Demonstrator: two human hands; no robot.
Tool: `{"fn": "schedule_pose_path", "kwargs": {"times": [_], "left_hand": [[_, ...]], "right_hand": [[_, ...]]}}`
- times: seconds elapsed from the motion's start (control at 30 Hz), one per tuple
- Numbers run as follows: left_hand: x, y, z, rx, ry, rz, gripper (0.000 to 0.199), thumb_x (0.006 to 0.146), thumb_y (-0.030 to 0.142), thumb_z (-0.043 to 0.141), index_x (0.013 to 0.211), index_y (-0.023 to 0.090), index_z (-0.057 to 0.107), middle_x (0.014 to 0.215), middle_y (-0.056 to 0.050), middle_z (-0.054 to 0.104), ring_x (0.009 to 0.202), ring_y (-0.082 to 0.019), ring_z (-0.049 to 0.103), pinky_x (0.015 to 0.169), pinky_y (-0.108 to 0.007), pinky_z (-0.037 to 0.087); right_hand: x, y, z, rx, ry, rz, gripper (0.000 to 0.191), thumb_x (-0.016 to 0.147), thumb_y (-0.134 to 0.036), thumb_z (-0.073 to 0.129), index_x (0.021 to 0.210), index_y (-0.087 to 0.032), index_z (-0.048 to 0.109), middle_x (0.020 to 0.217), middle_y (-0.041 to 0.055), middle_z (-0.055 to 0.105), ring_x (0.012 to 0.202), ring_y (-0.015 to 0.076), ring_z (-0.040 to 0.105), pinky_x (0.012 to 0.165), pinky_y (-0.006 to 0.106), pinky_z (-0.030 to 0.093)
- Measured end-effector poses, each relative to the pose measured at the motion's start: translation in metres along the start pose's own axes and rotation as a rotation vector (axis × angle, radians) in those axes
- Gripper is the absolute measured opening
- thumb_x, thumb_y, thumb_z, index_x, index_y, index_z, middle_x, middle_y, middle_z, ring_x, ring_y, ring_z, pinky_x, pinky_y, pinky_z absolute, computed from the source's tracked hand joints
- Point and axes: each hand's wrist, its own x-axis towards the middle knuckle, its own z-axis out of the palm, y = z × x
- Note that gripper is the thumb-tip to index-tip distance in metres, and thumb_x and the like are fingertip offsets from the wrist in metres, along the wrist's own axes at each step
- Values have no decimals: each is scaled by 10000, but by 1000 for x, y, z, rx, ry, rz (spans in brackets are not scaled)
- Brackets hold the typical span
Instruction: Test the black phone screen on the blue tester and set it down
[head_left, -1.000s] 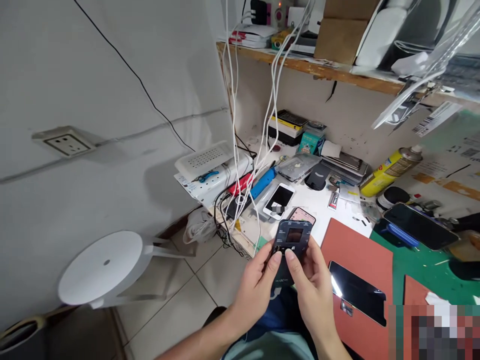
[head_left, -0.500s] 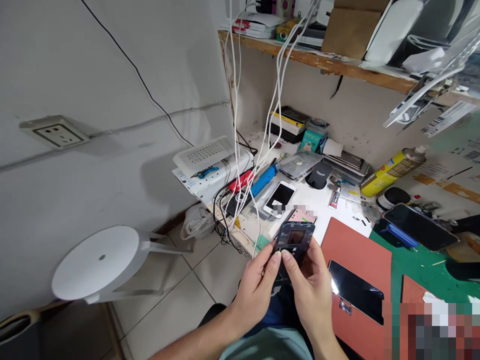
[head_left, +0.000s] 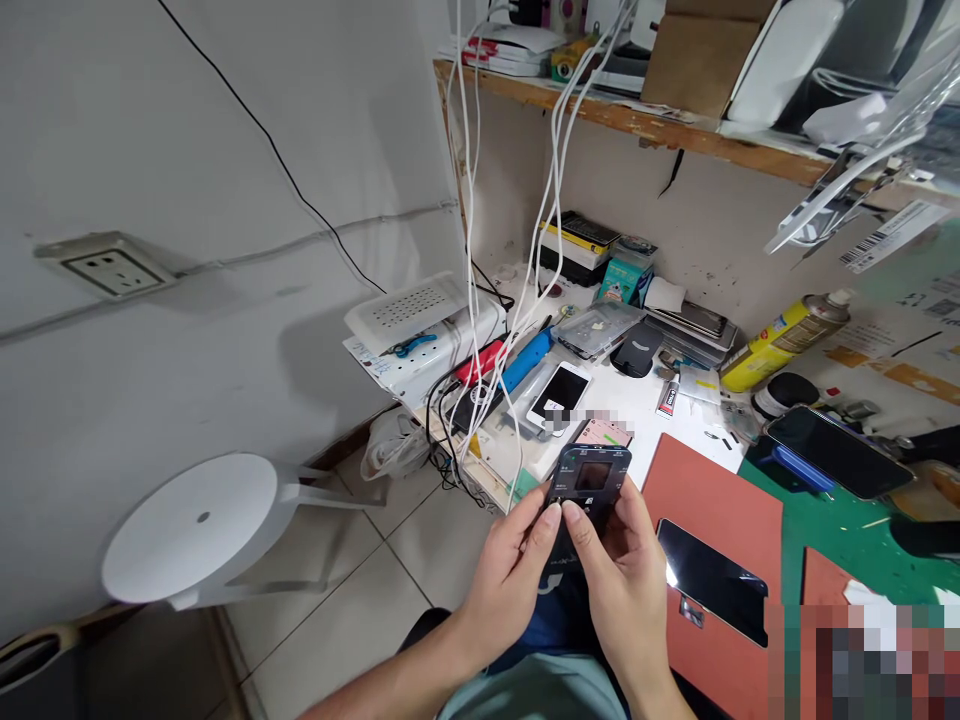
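A dark, flat, phone-like device (head_left: 592, 512) is held upright between both hands, just off the desk's front edge. My left hand (head_left: 517, 565) grips its left side, fingers behind and thumb on the face. On the right side, my right hand (head_left: 622, 575) holds it the same way. The two thumbs nearly touch near its middle. Just behind its top edge lies a phone with a pink screen (head_left: 602, 432), partly hidden. A black-screened phone (head_left: 712, 582) rests on a reddish-brown mat (head_left: 720, 500) right of my right hand.
White cables (head_left: 556, 180) hang down to the desk. A white phone (head_left: 559, 398), a blue-handled tool (head_left: 527, 362) and a yellow spray can (head_left: 784, 342) lie farther back. A phone on a blue stand (head_left: 840, 452) is at right. A white stool (head_left: 191, 525) stands left.
The view has shifted very slightly. Both hands keep their hold on the dark device, which has barely moved.
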Motion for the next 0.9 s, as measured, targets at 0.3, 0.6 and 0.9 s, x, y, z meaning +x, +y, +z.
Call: {"fn": "schedule_pose_path", "kwargs": {"times": [0.3,0.6,0.9], "left_hand": [[0,-1,-3,98,7,37,373,1077,375,515,1403,266,660,1315,-29,748,1168,-183,684,1022,-247,517],[5,6,-3,-124,-59,-77,420,1066,391,536,1449,246,629,1452,-62,671,1359,-251,586,1195,-383,432],[6,10,-3,-76,-119,-86,409,1070,401,526,1441,262,630,1415,-39,687,1307,-215,608,1166,-321,426]], "right_hand": [[-1,-1,-1,-50,-2,-17,527,907,-448,778,1364,-230,631,1238,91,749,1083,254,742,980,399,624],[2,-4,-21,-544,165,-591,274,964,-253,717,1234,-291,697,1361,114,572,1263,296,601,989,485,575],[10,-16,-25,-726,-67,-718,259,995,-119,647,1196,-273,703,1073,72,563,1018,217,577,810,361,546]]}}
